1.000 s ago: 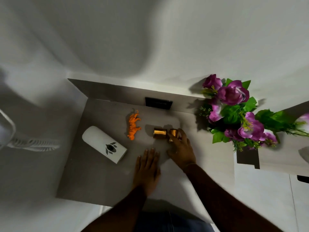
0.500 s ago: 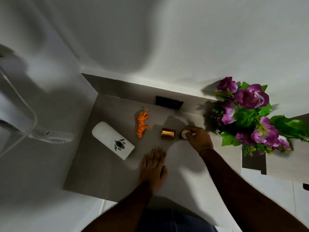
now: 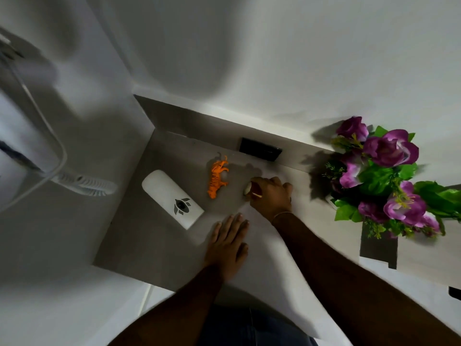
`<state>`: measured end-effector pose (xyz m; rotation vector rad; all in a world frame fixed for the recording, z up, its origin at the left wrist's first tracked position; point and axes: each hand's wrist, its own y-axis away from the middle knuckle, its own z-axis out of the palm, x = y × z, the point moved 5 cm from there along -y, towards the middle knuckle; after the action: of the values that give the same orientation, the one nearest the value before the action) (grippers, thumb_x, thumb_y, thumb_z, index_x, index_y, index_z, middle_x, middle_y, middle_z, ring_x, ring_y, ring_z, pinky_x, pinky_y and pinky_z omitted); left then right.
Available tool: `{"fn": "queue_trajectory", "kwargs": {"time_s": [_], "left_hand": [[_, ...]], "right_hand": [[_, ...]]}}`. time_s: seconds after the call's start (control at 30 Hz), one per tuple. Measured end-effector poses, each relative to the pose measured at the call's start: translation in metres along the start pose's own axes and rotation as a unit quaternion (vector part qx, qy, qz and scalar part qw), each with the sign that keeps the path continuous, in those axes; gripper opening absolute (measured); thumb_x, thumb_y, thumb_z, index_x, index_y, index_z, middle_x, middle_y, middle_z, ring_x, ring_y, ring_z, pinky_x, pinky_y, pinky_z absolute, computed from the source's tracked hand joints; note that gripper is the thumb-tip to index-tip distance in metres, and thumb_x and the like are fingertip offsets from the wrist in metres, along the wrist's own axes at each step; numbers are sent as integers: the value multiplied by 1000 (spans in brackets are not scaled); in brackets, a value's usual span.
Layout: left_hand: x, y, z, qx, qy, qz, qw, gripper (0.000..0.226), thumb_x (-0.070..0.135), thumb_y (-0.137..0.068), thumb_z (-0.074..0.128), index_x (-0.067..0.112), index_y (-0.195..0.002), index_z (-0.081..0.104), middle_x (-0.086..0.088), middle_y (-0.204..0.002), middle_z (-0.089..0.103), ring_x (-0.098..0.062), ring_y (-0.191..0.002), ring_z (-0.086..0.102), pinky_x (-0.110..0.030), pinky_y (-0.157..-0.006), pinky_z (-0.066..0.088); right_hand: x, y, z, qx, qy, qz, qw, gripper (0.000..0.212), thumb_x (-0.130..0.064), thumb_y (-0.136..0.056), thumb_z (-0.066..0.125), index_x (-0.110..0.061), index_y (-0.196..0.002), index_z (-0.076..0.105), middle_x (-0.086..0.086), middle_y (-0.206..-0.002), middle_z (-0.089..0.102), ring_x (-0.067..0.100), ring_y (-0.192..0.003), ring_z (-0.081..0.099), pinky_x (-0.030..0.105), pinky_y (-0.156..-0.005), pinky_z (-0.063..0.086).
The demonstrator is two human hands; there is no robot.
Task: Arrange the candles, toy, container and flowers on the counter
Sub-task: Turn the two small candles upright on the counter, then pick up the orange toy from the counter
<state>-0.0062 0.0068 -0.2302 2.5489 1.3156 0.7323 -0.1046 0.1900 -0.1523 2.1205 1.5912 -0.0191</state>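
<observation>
My right hand [image 3: 270, 196] is closed over a small candle [image 3: 247, 189] on the grey counter [image 3: 154, 245], just right of the orange toy tiger [image 3: 217, 179]. Only the candle's pale end shows past my fingers; a second candle is hidden or out of sight. My left hand [image 3: 228, 243] lies flat on the counter, fingers together, holding nothing. A white container [image 3: 172, 197] with a black leaf mark lies on its side at the left. Purple flowers [image 3: 381, 176] with green leaves stand at the right.
A black socket plate [image 3: 260, 149] sits on the low back wall behind the toy. White walls close the counter at the back and left. A white handset with a cord [image 3: 84, 183] hangs at the left. A dark cut-out [image 3: 378, 248] lies below the flowers.
My right hand has moved left from beside the flowers to next to the tiger and now covers the gold candle. The view has shifted. My left hand stays flat.
</observation>
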Motion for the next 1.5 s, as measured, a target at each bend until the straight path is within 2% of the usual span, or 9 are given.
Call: {"fn": "queue_trajectory", "kwargs": {"time_s": [0.17,0.43,0.57,0.67,0.9,1.1,1.23,1.37,1.5], "left_hand": [[2,-1,-2,17,33,12,999,70,46,-111,42,31,-172,8,5,-181,-3,-20,-167,-4,-52,-136,3],[1,0,-5,-8,42,13,999,71,49,-113,38,31,-172,3,3,-181,-9,-20,-168,-9,-51,-136,0],[-10,3,-4,-5,22,-31,999,79,63,-109,36,34,-172,-3,-2,-180,-18,-26,-166,-18,-54,-136,-6],[-16,7,-2,20,41,-41,998,86,69,-105,43,33,-172,2,-2,-181,-13,-27,-167,-13,-55,-136,-2],[-30,21,4,98,79,-50,991,87,68,-102,54,30,-172,19,-5,-182,7,-29,-169,2,-58,-135,10],[-39,26,11,125,60,-45,989,85,65,-103,52,30,-172,17,-4,-182,9,-26,-169,7,-56,-134,16],[-39,29,11,135,57,-44,988,82,65,-105,49,30,-172,18,-4,-182,10,-25,-169,7,-55,-135,15],[-37,31,12,131,62,-52,988,81,65,-105,47,30,-172,17,-4,-182,9,-26,-169,6,-57,-134,14],[-36,32,9,121,58,-57,989,80,64,-106,45,31,-172,14,-3,-183,6,-25,-169,2,-57,-135,11]], "right_hand": [[10,7,0,73,-46,19,996,60,-37,-79,72,-29,-136,56,0,-109,77,31,-102,72,48,-106,33],[6,7,13,34,9,17,999,90,-53,-74,72,-36,-155,37,0,-144,60,27,-133,59,60,-121,14],[-46,-11,1,97,24,-36,994,70,-64,-82,59,-31,-143,54,-1,-136,64,26,-127,62,53,-108,30],[-81,-37,2,65,-49,-15,997,59,-58,-88,58,-30,-140,56,4,-133,65,31,-125,62,48,-104,35],[-112,-75,36,-35,-106,117,987,107,-65,-74,72,-17,-159,27,11,-157,45,40,-143,47,57,-116,30],[-108,-69,46,8,-98,106,989,86,-41,-70,76,-16,-144,41,13,-139,55,42,-127,58,50,-105,44],[-101,-64,38,30,-239,102,965,54,-26,-75,76,-13,-122,55,12,-133,51,43,-109,65,49,-101,54],[-94,-62,28,50,-331,107,936,31,-15,-79,79,-13,-105,62,15,-131,52,28,-85,63,33,-91,53],[-89,-64,19,58,-395,105,911,24,-6,-84,77,-5,-104,64,17,-105,65,38,-103,68,39,-94,58]]}}
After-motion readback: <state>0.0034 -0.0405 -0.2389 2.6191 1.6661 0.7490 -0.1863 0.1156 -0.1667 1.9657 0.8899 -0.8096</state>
